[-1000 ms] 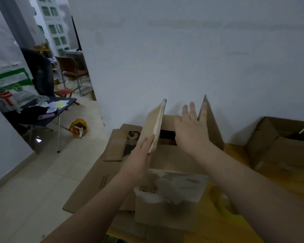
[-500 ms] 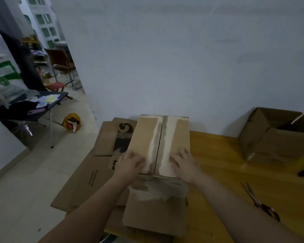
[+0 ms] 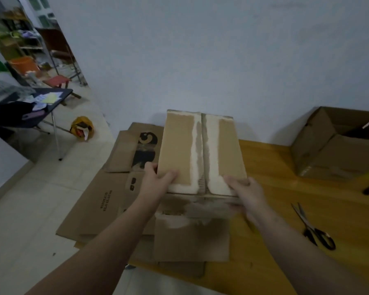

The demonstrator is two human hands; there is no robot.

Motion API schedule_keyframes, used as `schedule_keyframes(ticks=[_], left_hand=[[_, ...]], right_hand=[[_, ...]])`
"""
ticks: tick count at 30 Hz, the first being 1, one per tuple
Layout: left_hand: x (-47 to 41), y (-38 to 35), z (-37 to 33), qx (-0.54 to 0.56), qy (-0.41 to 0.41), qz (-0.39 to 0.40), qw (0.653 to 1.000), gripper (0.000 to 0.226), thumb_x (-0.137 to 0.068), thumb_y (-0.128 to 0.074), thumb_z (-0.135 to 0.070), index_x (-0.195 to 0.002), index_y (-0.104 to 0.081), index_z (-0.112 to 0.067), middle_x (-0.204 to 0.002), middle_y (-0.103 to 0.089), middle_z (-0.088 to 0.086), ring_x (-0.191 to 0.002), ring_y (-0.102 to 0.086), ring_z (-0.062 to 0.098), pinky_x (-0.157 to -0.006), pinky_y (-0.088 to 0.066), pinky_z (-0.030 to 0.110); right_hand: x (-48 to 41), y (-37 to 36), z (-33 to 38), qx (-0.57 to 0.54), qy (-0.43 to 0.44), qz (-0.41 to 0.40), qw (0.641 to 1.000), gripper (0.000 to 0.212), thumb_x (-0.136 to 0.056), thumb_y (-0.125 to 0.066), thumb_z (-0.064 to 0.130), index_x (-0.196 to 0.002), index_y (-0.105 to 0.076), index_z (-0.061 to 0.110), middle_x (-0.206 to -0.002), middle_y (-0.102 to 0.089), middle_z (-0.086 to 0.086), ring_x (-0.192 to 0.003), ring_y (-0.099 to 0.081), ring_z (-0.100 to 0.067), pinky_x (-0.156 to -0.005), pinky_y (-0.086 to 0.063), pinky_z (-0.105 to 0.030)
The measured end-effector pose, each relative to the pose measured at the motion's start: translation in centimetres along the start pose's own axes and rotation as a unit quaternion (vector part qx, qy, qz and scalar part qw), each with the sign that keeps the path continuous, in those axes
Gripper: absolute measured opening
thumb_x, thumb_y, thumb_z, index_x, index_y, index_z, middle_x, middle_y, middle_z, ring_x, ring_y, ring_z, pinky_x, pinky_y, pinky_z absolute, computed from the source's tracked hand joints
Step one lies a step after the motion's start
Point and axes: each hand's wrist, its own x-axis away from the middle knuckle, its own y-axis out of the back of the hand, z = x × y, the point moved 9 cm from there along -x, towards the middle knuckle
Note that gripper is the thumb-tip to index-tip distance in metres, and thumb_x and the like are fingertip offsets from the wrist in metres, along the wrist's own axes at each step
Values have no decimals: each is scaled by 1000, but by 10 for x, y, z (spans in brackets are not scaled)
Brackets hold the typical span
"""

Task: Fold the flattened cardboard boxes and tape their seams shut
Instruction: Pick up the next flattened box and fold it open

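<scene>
Cardboard box (image 3: 192, 239) stands on a sheet of flattened cardboard (image 3: 98, 201) at the left end of the wooden table (image 3: 275, 167), its two top flaps (image 3: 177, 150) lying shut with a bare seam (image 3: 202, 150) between them. A second ago those flaps stood upright; half a second ago both palms lay flat on them. Now the left hand (image 3: 156, 184) grips the near left corner, thumb on top and fingers curled round the side. The right hand (image 3: 246, 193) grips the near right corner likewise. Scissors (image 3: 313, 228) lie to the right, and an open box (image 3: 332, 154) sits at the far right.
</scene>
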Motion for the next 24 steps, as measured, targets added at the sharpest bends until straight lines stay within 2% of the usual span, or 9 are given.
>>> schedule_keyframes(ticks=[5,8,10,12,14,16,18,21,24], left_hand=[[39,-17,-19,82,25,7,996,53,-93,-59,-30,-132,-25,-19,-122,-48,3,-92,-53,12,-64,-46,24],[63,-24,-29,137,7,3,991,71,-96,-53,-29,-150,-7,-31,-140,-38,1,-109,-49,18,-86,-47,33],[77,-28,-38,144,-25,-10,989,73,-98,-49,-30,-151,0,-39,-151,-23,-7,-123,-41,17,-103,-39,37],[87,-29,-50,148,-53,-31,987,65,-98,-48,-32,-149,-10,-43,-157,-11,-14,-135,-31,17,-112,-31,42],[93,-29,-61,125,-63,-52,989,53,-98,-45,-32,-146,-24,-41,-158,-7,-10,-138,-26,19,-114,-28,45],[96,-34,-71,90,-63,-70,992,48,-98,-45,-35,-144,-30,-41,-157,0,-7,-140,-22,24,-115,-25,47],[93,-46,-73,64,-50,-66,994,49,-97,-48,-40,-143,-32,-41,-157,9,-7,-142,-14,25,-116,-21,47],[80,-68,-54,-5,20,-45,999,52,-95,-48,-45,-144,-31,-43,-156,16,-5,-144,-3,30,-117,-15,49],[68,-78,-44,-127,11,-35,991,52,-95,-49,-43,-143,-29,-45,-154,11,0,-140,-1,33,-114,-17,48]], right_hand=[[18,31,75,26,142,-6,989,42,-76,-80,39,-108,-60,19,-92,-62,10,-82,-59,-9,-72,-54,-35],[24,37,119,31,208,3,978,39,-73,-82,38,-102,-66,16,-93,-68,6,-82,-64,-11,-70,-53,-31],[24,39,143,16,233,7,972,42,-74,-82,36,-104,-63,14,-94,-65,4,-84,-62,-12,-70,-50,-30],[25,37,168,-3,265,22,964,40,-76,-80,32,-105,-60,12,-92,-61,5,-81,-58,-9,-68,-47,-25],[21,31,185,-28,286,45,957,37,-79,-78,30,-106,-59,13,-93,-61,5,-80,-57,-7,-66,-46,-22],[13,19,188,-41,277,76,957,41,-80,-77,31,-113,-57,15,-103,-62,0,-89,-60,-13,-76,-52,-28],[-6,9,175,-28,252,76,964,59,-79,-77,35,-127,-47,19,-122,-57,-4,-108,-57,-20,-94,-50,-40],[-32,7,143,64,215,16,974,91,-79,-76,37,-149,-20,24,-152,-27,-9,-136,-33,-30,-111,-33,-43],[-46,5,115,85,185,-29,979,93,-90,-66,34,-155,-1,23,-161,-3,-5,-145,-16,-28,-112,-26,-39]])
